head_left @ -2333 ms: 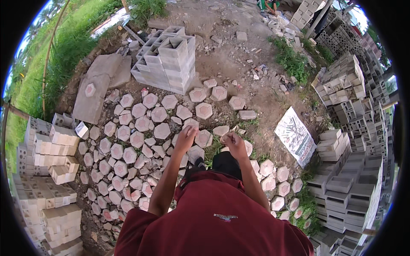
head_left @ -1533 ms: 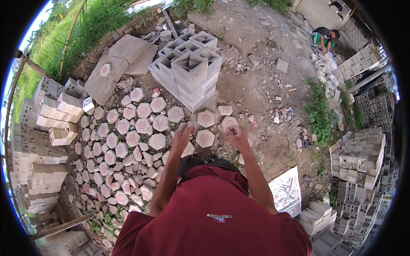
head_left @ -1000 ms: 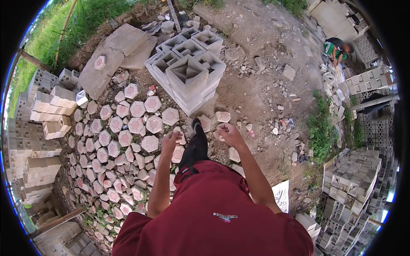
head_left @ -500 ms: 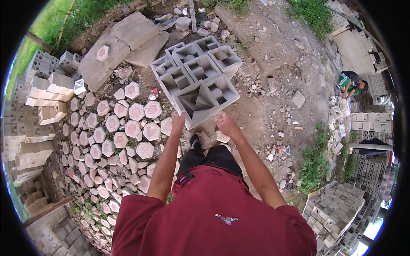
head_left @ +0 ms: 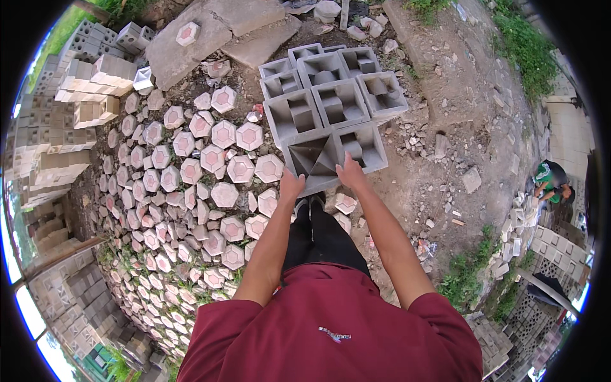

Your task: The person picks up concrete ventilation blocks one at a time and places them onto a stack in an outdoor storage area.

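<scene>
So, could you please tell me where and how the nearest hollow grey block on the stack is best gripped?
The nearest hollow grey block is probably best gripped by its near rim, from the person's side, with left hand and right hand spaced along it. Its open top leaves room to curl over the wall, while neighbouring blocks crowd its far and right sides.
</scene>
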`<state>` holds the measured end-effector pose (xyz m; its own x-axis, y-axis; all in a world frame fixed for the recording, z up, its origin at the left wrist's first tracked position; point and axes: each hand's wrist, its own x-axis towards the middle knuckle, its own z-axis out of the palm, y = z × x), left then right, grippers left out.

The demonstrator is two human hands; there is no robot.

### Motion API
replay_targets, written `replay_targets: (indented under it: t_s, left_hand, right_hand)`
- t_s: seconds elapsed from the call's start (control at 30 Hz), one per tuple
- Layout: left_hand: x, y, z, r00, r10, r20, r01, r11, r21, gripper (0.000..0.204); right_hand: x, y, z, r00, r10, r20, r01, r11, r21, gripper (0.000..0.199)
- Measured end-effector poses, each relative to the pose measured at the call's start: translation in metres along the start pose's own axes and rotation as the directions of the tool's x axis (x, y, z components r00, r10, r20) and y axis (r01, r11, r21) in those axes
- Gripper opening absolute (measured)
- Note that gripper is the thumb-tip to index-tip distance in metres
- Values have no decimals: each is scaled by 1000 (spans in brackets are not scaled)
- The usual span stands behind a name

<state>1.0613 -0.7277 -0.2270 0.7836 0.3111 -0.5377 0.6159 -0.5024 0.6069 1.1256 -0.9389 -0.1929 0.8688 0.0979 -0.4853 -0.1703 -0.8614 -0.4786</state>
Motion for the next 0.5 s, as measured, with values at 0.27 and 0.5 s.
replay_targets:
  t_s: [0.27, 0.5]
  left_hand:
    - [4, 2, -3, 1000, 13, -23, -13, 999, -33, 59]
    - [-52, 44, -52, 1000, -15, -11, 14, 995, -96, 46]
  right_hand:
    - [25, 21, -9, 983, -146, 108, 140, 988, 64, 74]
    - [-6, 1, -66, 929, -269, 255, 245, 962, 121, 75]
